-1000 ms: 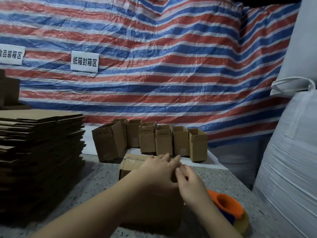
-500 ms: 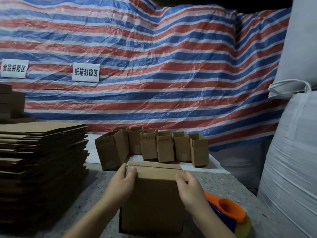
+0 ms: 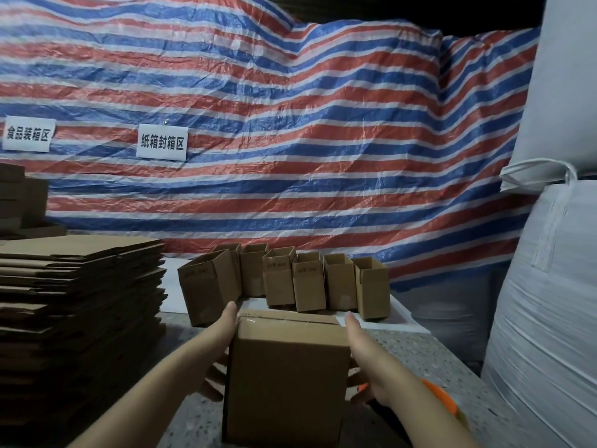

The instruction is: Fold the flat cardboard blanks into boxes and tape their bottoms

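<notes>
A folded cardboard box (image 3: pixel 287 379) stands on the speckled table (image 3: pixel 420 357), its taped face up. My left hand (image 3: pixel 219 347) lies flat against its left side and my right hand (image 3: pixel 360 357) against its right side. Both thumbs point forward along the top edges, and the box is held between the two palms. A tall stack of flat cardboard blanks (image 3: pixel 80 286) sits at the left. The orange tape dispenser (image 3: pixel 441 397) lies behind my right wrist, mostly hidden.
Several finished open-topped boxes (image 3: pixel 310 282) stand in a row on a white board (image 3: pixel 403 316) just beyond the held box. Big white woven sacks (image 3: pixel 549 318) fill the right side. A striped tarp (image 3: pixel 290 140) with two paper signs hangs behind.
My hands have slid from the box's top corners to its two sides. The box has moved a little forward, and the view has tilted upward.
</notes>
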`<state>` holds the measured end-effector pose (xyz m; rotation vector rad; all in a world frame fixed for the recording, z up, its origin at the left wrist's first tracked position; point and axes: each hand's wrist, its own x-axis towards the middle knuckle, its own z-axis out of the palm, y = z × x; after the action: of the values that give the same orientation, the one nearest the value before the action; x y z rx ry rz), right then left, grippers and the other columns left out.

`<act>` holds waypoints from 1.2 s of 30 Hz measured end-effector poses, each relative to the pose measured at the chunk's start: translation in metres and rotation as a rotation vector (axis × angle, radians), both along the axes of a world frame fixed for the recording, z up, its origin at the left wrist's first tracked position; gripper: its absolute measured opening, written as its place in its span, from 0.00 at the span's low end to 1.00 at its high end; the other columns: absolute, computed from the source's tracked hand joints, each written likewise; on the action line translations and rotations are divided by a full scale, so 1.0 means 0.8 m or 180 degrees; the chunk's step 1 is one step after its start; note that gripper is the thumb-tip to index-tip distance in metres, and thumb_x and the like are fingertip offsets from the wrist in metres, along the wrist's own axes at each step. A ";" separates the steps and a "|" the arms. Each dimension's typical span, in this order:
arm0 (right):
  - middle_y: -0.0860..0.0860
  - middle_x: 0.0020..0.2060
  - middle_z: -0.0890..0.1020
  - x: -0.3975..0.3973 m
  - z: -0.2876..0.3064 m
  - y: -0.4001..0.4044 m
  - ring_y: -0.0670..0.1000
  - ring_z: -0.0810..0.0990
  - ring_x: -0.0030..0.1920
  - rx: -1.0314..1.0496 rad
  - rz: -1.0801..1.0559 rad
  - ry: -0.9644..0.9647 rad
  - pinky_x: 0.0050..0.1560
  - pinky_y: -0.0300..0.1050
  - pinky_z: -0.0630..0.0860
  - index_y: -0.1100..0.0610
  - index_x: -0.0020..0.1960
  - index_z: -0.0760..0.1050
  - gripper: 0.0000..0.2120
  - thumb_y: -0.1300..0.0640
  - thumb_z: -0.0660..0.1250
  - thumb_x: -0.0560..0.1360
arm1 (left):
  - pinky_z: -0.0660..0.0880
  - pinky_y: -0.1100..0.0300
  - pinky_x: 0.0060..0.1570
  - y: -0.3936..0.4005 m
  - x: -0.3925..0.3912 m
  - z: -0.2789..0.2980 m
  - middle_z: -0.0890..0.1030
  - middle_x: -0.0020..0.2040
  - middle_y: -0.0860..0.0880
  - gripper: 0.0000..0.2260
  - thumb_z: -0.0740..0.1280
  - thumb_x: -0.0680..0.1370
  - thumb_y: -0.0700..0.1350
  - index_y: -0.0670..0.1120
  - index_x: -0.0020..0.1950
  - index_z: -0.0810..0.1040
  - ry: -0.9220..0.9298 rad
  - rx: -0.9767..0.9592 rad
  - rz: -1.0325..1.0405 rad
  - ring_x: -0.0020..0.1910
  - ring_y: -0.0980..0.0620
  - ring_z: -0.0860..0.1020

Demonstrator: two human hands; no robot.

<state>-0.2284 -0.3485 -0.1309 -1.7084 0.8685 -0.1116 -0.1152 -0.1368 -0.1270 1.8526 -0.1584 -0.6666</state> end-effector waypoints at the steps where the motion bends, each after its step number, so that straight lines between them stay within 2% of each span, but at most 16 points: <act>1: 0.61 0.74 0.70 0.000 0.002 -0.002 0.63 0.68 0.73 0.0047 0.0080 0.0030 0.73 0.64 0.64 0.55 0.79 0.62 0.45 0.25 0.42 0.76 | 0.73 0.38 0.63 0.001 0.002 0.002 0.77 0.61 0.36 0.42 0.44 0.76 0.73 0.41 0.69 0.72 -0.0001 0.0028 -0.0103 0.60 0.36 0.76; 3: 0.61 0.70 0.74 0.000 0.002 -0.005 0.63 0.71 0.71 0.0109 0.0181 -0.0078 0.73 0.65 0.65 0.54 0.77 0.65 0.44 0.24 0.42 0.76 | 0.73 0.38 0.62 0.003 0.006 0.004 0.77 0.60 0.38 0.41 0.45 0.76 0.73 0.41 0.69 0.72 0.0007 -0.0079 -0.0244 0.59 0.37 0.77; 7: 0.59 0.71 0.73 -0.001 -0.005 -0.006 0.61 0.69 0.72 0.0376 0.0217 -0.0708 0.73 0.65 0.65 0.48 0.73 0.70 0.38 0.26 0.43 0.77 | 0.68 0.33 0.62 0.003 0.016 -0.002 0.72 0.70 0.41 0.35 0.51 0.78 0.71 0.48 0.74 0.66 0.0058 -0.0786 -0.0166 0.68 0.37 0.70; 10: 0.57 0.68 0.77 0.001 -0.019 -0.005 0.60 0.73 0.70 0.0633 0.0196 -0.1190 0.72 0.64 0.67 0.45 0.63 0.77 0.32 0.27 0.47 0.77 | 0.75 0.39 0.47 0.002 0.023 -0.013 0.80 0.57 0.43 0.30 0.56 0.78 0.69 0.46 0.64 0.74 0.0152 -0.1268 0.0220 0.56 0.41 0.77; 13: 0.56 0.65 0.78 0.004 -0.036 -0.004 0.59 0.75 0.67 0.0654 0.0022 -0.1409 0.70 0.63 0.70 0.50 0.72 0.70 0.33 0.29 0.54 0.77 | 0.76 0.45 0.46 0.003 0.030 -0.024 0.85 0.44 0.43 0.33 0.61 0.71 0.71 0.42 0.55 0.76 0.0059 -0.1311 0.0372 0.53 0.42 0.79; 16: 0.56 0.59 0.82 0.003 -0.047 -0.002 0.57 0.80 0.60 0.0640 0.0012 -0.1674 0.60 0.60 0.77 0.52 0.66 0.72 0.23 0.37 0.60 0.80 | 0.78 0.50 0.41 0.008 0.034 -0.034 0.86 0.46 0.42 0.41 0.68 0.60 0.72 0.40 0.57 0.79 0.0012 -0.1272 0.0174 0.52 0.42 0.82; 18: 0.57 0.57 0.83 0.002 -0.054 -0.003 0.56 0.81 0.57 0.0632 0.0081 -0.1845 0.52 0.54 0.80 0.54 0.65 0.74 0.16 0.46 0.63 0.82 | 0.78 0.52 0.43 0.009 0.036 -0.039 0.86 0.43 0.42 0.38 0.70 0.60 0.71 0.42 0.56 0.80 0.0046 -0.1333 0.0050 0.47 0.43 0.84; 19: 0.56 0.58 0.82 0.002 -0.058 -0.005 0.55 0.81 0.58 0.0560 0.0140 -0.1899 0.52 0.52 0.80 0.54 0.66 0.73 0.15 0.50 0.63 0.82 | 0.78 0.52 0.44 0.009 0.037 -0.042 0.85 0.43 0.41 0.36 0.71 0.61 0.70 0.43 0.56 0.80 0.0068 -0.1380 0.0012 0.44 0.42 0.84; 23: 0.47 0.62 0.78 -0.002 -0.073 -0.011 0.50 0.78 0.63 0.0139 0.0526 -0.2017 0.53 0.43 0.81 0.48 0.71 0.67 0.25 0.62 0.68 0.77 | 0.81 0.53 0.40 0.015 0.037 -0.052 0.83 0.52 0.39 0.31 0.73 0.62 0.67 0.48 0.56 0.78 0.0040 -0.1287 -0.0208 0.45 0.41 0.85; 25: 0.46 0.64 0.78 -0.005 -0.079 -0.012 0.50 0.76 0.66 -0.0067 0.0644 -0.1981 0.62 0.50 0.79 0.46 0.71 0.68 0.30 0.60 0.71 0.71 | 0.81 0.54 0.38 0.015 0.033 -0.061 0.84 0.50 0.41 0.32 0.75 0.62 0.63 0.44 0.57 0.77 -0.0159 -0.1297 -0.0163 0.45 0.43 0.85; 27: 0.46 0.65 0.78 -0.004 -0.087 -0.015 0.49 0.76 0.67 -0.0195 0.0697 -0.1953 0.66 0.54 0.77 0.43 0.69 0.70 0.31 0.62 0.70 0.70 | 0.80 0.52 0.42 0.010 0.030 -0.072 0.83 0.53 0.39 0.31 0.75 0.63 0.59 0.38 0.55 0.74 -0.0442 -0.1409 0.0068 0.49 0.43 0.84; 29: 0.42 0.65 0.77 -0.001 -0.091 -0.013 0.42 0.76 0.64 -0.0247 0.0700 -0.1952 0.58 0.42 0.79 0.38 0.64 0.71 0.28 0.66 0.69 0.75 | 0.80 0.46 0.50 0.007 0.024 -0.079 0.81 0.53 0.37 0.27 0.75 0.63 0.57 0.40 0.49 0.71 -0.0712 -0.1503 0.0283 0.51 0.42 0.81; 31: 0.42 0.68 0.73 0.005 -0.098 -0.012 0.39 0.75 0.61 -0.0259 0.0533 -0.1851 0.51 0.35 0.79 0.39 0.66 0.71 0.24 0.63 0.68 0.78 | 0.78 0.45 0.51 0.006 0.019 -0.082 0.81 0.49 0.38 0.26 0.75 0.62 0.56 0.41 0.47 0.71 -0.0889 -0.1536 0.0398 0.49 0.42 0.81; 32: 0.44 0.70 0.71 0.008 -0.101 -0.011 0.41 0.74 0.64 -0.0276 0.0406 -0.1749 0.56 0.38 0.78 0.42 0.70 0.69 0.23 0.59 0.68 0.79 | 0.78 0.47 0.49 0.006 0.018 -0.084 0.82 0.48 0.39 0.26 0.75 0.61 0.56 0.40 0.48 0.71 -0.0937 -0.1566 0.0453 0.49 0.43 0.81; 34: 0.48 0.75 0.67 0.015 -0.108 -0.012 0.52 0.69 0.73 -0.0287 0.0194 -0.1446 0.69 0.52 0.72 0.47 0.77 0.63 0.27 0.50 0.67 0.80 | 0.79 0.48 0.50 0.006 0.018 -0.088 0.82 0.50 0.41 0.27 0.75 0.61 0.55 0.39 0.50 0.72 -0.1018 -0.1603 0.0551 0.51 0.43 0.81; 36: 0.51 0.76 0.67 0.022 -0.112 -0.011 0.56 0.67 0.74 -0.0103 0.0088 -0.1125 0.73 0.58 0.67 0.49 0.79 0.60 0.31 0.44 0.66 0.80 | 0.78 0.49 0.51 0.006 0.019 -0.094 0.81 0.52 0.44 0.26 0.75 0.62 0.54 0.39 0.49 0.71 -0.1109 -0.1658 0.0602 0.53 0.45 0.80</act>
<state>-0.2106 -0.3570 -0.2204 -1.6642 0.5825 -0.3981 -0.0996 -0.1322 -0.2026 1.4385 -0.3449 -0.1416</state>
